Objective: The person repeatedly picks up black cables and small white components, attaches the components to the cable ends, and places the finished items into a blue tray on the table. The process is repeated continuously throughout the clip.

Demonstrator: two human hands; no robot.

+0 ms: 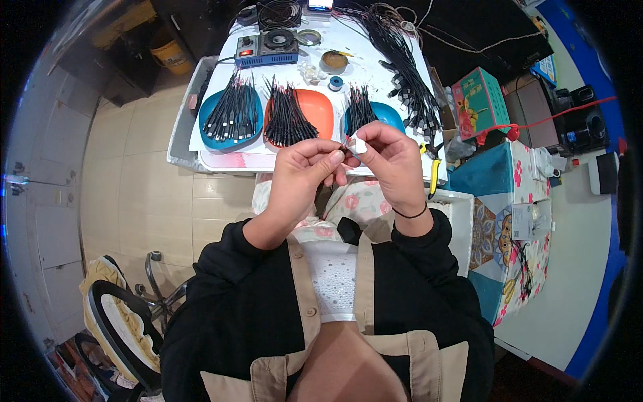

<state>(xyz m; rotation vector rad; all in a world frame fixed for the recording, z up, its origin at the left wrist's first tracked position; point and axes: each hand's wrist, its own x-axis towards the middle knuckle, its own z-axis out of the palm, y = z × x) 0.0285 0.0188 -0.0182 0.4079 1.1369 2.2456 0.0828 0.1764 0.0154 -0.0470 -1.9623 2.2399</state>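
Note:
My left hand [310, 166] and my right hand [390, 164] meet in front of the table's near edge. Between the fingertips of the left one is a thin dark wire [344, 147], mostly hidden. My right thumb and fingers pinch a small white piece [358, 145]; a bit of red shows beside it. Just beyond the hands are a blue tray [246, 135] at the left, an orange tray [320, 107] in the middle and another blue tray [390, 115] at the right. Each bears a bundle of short black cables [287, 119] with bare coloured ends.
On the white table [221, 74] stand a blue soldering station [268, 50], a small fan [278, 15], a solder spool [335, 83] and a round tin [334, 61]. Long black cables [408, 87] lie at the right, near yellow-handled cutters [434, 171]. A green-and-pink box [483, 104] is further right.

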